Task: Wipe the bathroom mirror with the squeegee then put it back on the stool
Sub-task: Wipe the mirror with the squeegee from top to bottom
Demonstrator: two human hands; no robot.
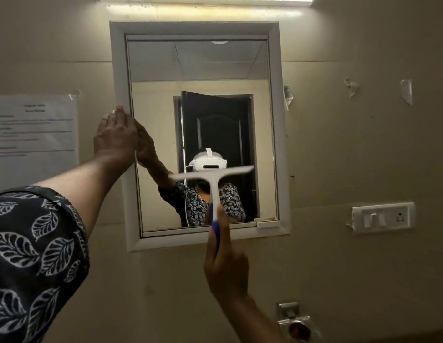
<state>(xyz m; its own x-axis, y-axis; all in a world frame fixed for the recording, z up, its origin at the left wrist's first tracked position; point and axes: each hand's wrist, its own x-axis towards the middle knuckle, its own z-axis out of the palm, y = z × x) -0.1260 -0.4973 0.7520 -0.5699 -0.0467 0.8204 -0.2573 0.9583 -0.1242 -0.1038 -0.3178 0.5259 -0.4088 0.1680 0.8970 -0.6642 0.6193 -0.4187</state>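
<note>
Head view: right hand point(225, 271) wrapped round the squeegee point(214, 184) handle at the mirror's point(215, 107) 6 o'clock. Blade level across lower glass, contact unclear. Left hand point(116, 137) flat, fingers straight, bracing the frame at 9 o'clock. Best: blade flush, even pressure, overlapping strokes. Stool unseen.

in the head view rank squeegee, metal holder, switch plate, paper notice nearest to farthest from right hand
1. squeegee, held in the right hand
2. metal holder, low right
3. switch plate, further right
4. paper notice, far left
</note>
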